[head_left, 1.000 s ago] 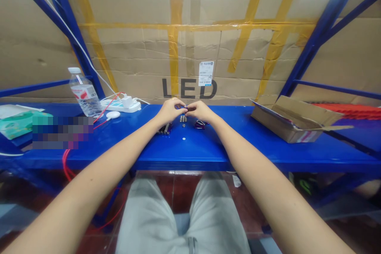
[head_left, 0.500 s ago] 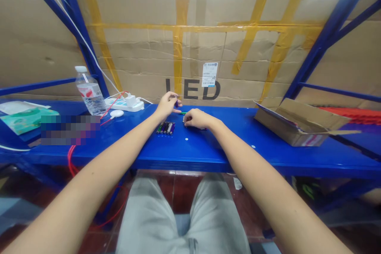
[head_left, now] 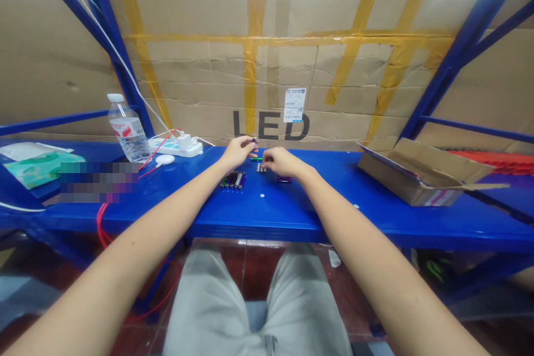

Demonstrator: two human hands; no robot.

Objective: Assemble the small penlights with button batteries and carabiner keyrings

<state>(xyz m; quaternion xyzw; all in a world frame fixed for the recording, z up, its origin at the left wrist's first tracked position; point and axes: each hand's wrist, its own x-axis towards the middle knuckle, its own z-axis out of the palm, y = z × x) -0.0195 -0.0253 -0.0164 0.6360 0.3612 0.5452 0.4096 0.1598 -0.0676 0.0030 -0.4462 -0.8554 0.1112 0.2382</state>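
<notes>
Raised over the blue table, my left hand [head_left: 240, 151] is closed on a small purple cylinder [head_left: 254, 140], whose end shows at the fingertips. Just right of it, my right hand [head_left: 280, 160] is pinched low over a cluster of small silver-ended pieces [head_left: 261, 168]; anything between its fingertips is too small to make out. A thin green piece [head_left: 256, 159] lies behind that cluster. Beneath my left wrist sits a side-by-side row of dark, green, silver and purple tubes [head_left: 234, 180]. Under my right hand are some purple pieces [head_left: 284, 179], partly covered.
On the blue table [head_left: 250, 214] stand a water bottle [head_left: 127, 130], a white power strip [head_left: 177, 147] with cables, and an open cardboard box [head_left: 421, 175] at right. A green packet [head_left: 41, 169] lies far left. A large carton [head_left: 208, 78] walls the back.
My left hand has moved slightly right and down with the purple cylinder, towards my right hand. My right hand has lifted and shifted a little right, uncovering more silver-ended pieces and purple ones.
</notes>
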